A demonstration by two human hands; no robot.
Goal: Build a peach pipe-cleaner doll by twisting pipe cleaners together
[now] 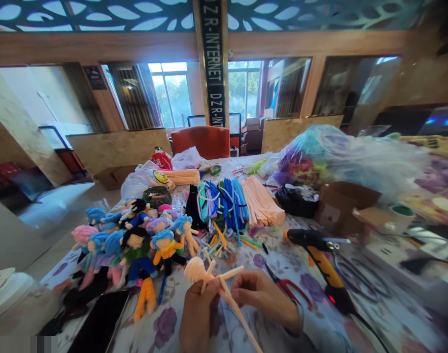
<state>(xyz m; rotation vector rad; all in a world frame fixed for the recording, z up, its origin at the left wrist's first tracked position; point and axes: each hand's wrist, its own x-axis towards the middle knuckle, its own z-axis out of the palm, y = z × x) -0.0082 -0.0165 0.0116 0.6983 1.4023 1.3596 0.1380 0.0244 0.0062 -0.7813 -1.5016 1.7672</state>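
Note:
A peach pipe-cleaner figure [195, 269] with a round wound head and several loose stems is held above the flowered tablecloth. My left hand [199, 309] pinches it just below the head. On its right side, my right hand [259, 294] has its fingers closed at the peach stems; the fingertips are partly hidden. One long stem runs down toward the bottom edge, between the hands. Finished dolls [136, 245] with blue, black and pink hair lie in a pile to the left. Bundles of blue stems [227, 203] and peach stems [261, 201] lie beyond the hands.
Red-handled pliers [288, 289] and a yellow-black glue gun [325, 269] with its cord lie at the right, near scissors [356, 279]. A phone [99, 321] is at the lower left. Cardboard boxes [343, 208] and large plastic bags [327, 152] stand at the back right.

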